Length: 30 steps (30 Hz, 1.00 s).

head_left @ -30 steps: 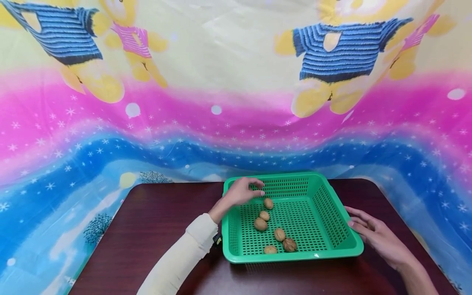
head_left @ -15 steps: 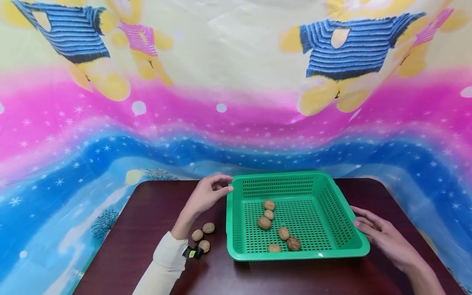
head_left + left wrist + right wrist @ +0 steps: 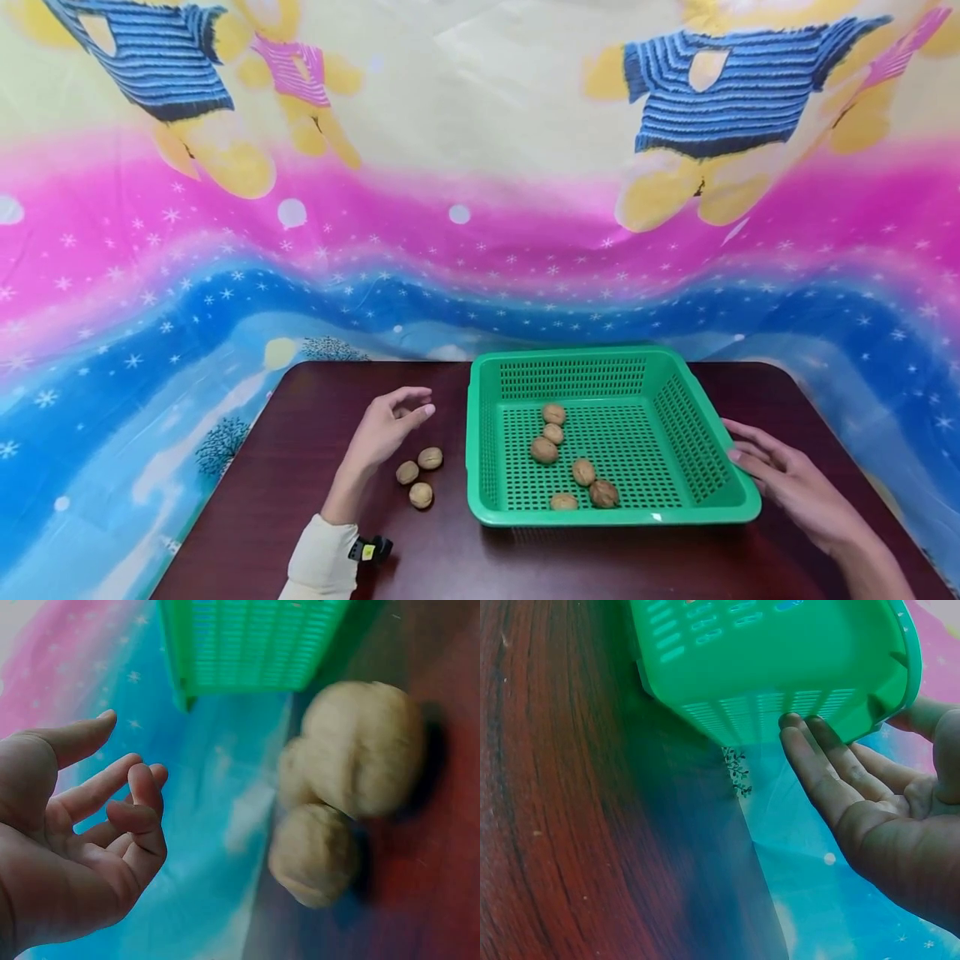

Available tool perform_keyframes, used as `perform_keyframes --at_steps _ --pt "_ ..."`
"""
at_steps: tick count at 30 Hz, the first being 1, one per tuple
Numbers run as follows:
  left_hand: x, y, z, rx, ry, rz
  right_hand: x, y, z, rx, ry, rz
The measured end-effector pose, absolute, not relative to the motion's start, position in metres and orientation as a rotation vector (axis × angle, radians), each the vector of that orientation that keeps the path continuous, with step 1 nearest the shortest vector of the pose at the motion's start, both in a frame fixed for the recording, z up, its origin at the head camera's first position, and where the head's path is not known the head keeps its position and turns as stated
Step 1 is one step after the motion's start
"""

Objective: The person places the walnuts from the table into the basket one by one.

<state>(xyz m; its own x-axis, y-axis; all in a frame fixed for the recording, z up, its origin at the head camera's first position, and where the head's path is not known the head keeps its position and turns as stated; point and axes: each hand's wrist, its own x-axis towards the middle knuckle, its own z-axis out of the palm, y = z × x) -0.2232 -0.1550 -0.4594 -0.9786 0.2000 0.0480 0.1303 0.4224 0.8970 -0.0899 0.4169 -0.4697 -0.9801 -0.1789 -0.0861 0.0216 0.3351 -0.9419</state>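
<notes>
A green plastic basket [image 3: 615,518] with slotted walls stands on the table, with several walnuts [image 3: 543,450] lying in its left half. Left of it, three walnuts [image 3: 422,496] sit close together on the tabletop. My left hand [image 3: 384,429] hovers just beyond and left of those three, fingers loosely bent and holding nothing. In the left wrist view, the same walnuts [image 3: 364,750] are apart from the fingers. Against the basket's right wall rest the extended fingertips of my right hand [image 3: 795,483]. The right wrist view shows its fingers [image 3: 821,769] at the slotted side.
The dark reddish-brown table [image 3: 255,500] has rounded far corners. A printed cloth [image 3: 420,275] with bears and snowflakes hangs right behind it and along its sides. A black band [image 3: 371,548] is on the left wrist by a pale sleeve [image 3: 322,558].
My left hand has drawn out of the basket leftward, over its rim, then toward me beside the table walnuts, which have come into view. My right hand stays at the basket's side.
</notes>
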Motion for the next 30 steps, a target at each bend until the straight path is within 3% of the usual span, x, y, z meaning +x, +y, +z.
perform_keyframes --at_steps 18,30 --pt "-0.211 -0.166 -0.497 0.214 2.708 1.382 -0.091 0.415 -0.469 -0.137 2.431 -1.705" --pt "-0.211 -0.168 -0.505 0.309 2.67 1.322 -0.091 0.417 -0.469 -0.118 2.427 -1.7"
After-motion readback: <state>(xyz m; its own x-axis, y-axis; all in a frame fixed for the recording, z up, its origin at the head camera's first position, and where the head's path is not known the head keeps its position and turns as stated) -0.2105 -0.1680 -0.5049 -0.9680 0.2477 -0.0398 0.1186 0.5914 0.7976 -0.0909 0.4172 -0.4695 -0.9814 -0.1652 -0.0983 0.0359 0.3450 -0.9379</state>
